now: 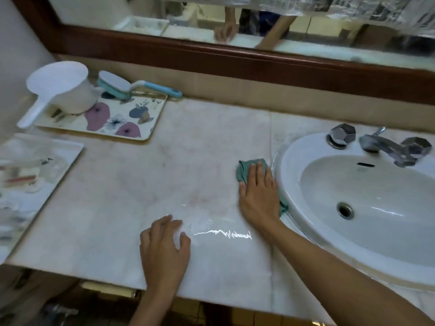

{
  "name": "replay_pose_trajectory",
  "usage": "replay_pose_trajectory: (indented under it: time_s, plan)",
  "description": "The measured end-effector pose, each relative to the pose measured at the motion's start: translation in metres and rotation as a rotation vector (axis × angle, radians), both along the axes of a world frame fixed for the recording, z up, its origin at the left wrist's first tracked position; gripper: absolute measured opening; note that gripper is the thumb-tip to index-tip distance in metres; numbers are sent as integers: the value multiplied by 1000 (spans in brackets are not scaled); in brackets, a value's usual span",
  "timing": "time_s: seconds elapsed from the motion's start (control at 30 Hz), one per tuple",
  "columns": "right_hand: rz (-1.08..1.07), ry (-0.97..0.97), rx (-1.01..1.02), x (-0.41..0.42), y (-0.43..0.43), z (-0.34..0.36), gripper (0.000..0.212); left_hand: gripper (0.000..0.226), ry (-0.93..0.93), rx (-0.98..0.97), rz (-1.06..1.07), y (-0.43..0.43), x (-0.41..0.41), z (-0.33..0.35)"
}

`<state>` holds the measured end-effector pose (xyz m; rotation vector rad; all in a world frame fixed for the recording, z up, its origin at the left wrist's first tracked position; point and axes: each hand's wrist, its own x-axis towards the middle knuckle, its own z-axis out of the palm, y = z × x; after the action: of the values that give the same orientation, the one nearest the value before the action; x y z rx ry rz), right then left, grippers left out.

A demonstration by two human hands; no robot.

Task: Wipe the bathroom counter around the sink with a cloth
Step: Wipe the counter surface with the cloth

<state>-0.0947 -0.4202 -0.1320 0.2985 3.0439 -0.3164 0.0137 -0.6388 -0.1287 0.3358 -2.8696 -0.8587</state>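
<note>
One green cloth (244,172) pressed under the flat right hand (257,194) beside the sink (290,161), left hand (164,245) relaxed on the worktop (164,175), empty

Bathroom. White sink (289,165) with metal taps (342,135) just right of the right hand (257,194); wood-framed mirror (200,31) beyond it; scoop (63,88) and brush (117,87) on a tray (131,120), beyond and left of the left hand (164,250).

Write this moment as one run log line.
right hand: presses green cloth on counter beside sink | left hand: rests on counter, empty
</note>
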Motion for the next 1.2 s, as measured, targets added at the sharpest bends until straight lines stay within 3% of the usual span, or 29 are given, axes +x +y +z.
replay_pose_trajectory:
  time_s: [0.1,0.2,0.37,0.5,0.57,0.73,0.9,1.03,1.2]
  plan:
    - [-44,-12,5,-67,-17,4,62,29,31,-11,26,-38,-23,2]
    - [96,-27,4,-101,-39,7,61,39,39,-112,46,-73,-44,2]
    - [557,-46,-34,-30,-86,5,61,42,-2,-144,64,-91,-49,-8]
    - [810,23,-26,15,-59,-4,58,36,9,-144,94,-87,-50,-10]
    - [702,40,1,-2,-29,-6,57,38,15,-148,98,-86,-51,-8]
    - [150,3,62,-117,19,-3,60,41,-2,-181,87,-83,-50,-7]
    - [69,-49,20,-182,-30,2,61,45,15,-210,92,-81,-49,-6]
    - [368,-19,-7,-111,-111,-4,60,43,48,-190,71,-85,-50,-10]
    - [1010,-37,-10,35,-109,2,60,25,146,112,226,-93,-36,1]
